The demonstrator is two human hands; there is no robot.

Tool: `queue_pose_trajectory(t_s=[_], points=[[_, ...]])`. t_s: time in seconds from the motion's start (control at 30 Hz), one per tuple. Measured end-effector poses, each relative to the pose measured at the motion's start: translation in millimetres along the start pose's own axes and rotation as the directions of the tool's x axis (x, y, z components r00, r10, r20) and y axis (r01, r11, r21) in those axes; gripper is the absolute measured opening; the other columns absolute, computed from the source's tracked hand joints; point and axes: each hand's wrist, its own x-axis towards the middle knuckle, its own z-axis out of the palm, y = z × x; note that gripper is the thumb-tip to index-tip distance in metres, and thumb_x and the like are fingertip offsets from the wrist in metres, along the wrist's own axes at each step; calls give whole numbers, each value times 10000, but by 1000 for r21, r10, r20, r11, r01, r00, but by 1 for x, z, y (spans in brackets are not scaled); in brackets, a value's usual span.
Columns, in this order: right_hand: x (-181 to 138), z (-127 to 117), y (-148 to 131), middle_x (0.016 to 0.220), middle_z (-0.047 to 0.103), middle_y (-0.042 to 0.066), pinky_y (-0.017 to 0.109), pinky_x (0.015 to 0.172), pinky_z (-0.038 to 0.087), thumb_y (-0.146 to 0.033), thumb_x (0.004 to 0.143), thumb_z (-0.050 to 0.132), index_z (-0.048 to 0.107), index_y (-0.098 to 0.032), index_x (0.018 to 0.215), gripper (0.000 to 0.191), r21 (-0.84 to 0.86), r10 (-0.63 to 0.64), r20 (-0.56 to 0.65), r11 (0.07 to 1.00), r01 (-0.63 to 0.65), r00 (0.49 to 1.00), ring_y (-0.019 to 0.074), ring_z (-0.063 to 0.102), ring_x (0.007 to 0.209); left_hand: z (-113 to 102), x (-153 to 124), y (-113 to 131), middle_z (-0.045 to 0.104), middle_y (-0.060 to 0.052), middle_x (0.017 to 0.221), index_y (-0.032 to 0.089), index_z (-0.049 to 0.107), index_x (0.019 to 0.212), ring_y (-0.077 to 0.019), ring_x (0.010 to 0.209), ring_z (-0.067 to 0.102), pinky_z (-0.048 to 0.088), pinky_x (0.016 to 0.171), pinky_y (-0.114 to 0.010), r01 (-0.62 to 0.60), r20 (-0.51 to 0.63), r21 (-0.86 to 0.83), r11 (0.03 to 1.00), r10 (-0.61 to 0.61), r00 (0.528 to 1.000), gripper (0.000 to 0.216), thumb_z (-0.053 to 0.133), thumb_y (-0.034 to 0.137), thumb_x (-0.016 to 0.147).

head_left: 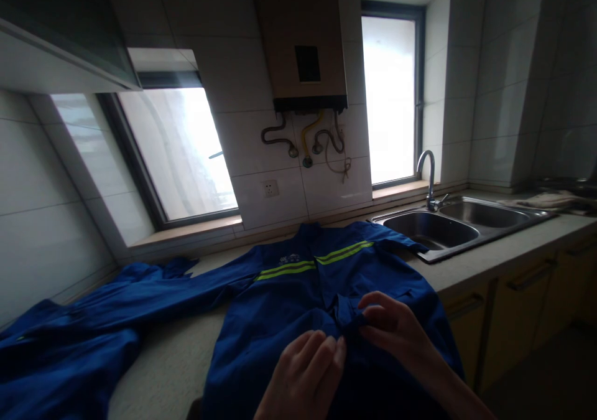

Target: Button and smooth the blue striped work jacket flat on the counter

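A blue work jacket with yellow-green reflective stripes lies spread flat on the kitchen counter, one sleeve stretched out to the left. My left hand and my right hand meet at the jacket's front opening near its middle. Both pinch the dark blue cloth there, fingers pressed together on the edges of the placket. What exactly sits between the fingertips is too small to make out.
More blue cloth is heaped at the counter's left end. A double steel sink with a tap lies to the right. Two windows, a wall socket and a water heater line the tiled wall. Cabinet drawers run below.
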Motion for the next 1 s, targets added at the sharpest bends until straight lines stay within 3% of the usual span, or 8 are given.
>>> queue_pose_trajectory(t_s=[0.23,0.57,0.83,1.0], points=[[4,0,7,691,607,-12,185,532,415,-456,607,792,577,-174,898,459,64,10,50,998,-13,999,96,540,590,0,1,-2,663,-58,851,102,620,1054,-150,851,612,514,767,-287,6,-43,-31,1000,-7,999,377,256,128,961],[-4,5,4,685,599,-19,188,554,431,-429,642,772,580,-179,865,386,-61,-68,-74,996,63,995,112,555,632,1,-3,-5,671,-62,892,107,588,1146,-162,885,597,506,784,-291,22,-8,-58,998,-22,1000,388,247,133,963],[-5,4,7,748,628,-6,194,605,451,-348,724,714,582,-182,891,270,-143,-95,-57,986,86,994,122,586,697,8,-15,-4,653,-70,920,123,514,1261,-188,943,586,508,823,-321,55,39,-36,998,-54,998,366,334,131,943],[-6,2,7,782,658,13,201,632,473,-310,767,670,599,-174,898,201,-225,-109,-25,969,100,994,138,619,733,13,-1,-7,623,-18,772,117,467,1291,-124,710,591,526,683,-241,62,78,-78,995,-56,995,397,364,88,909]])
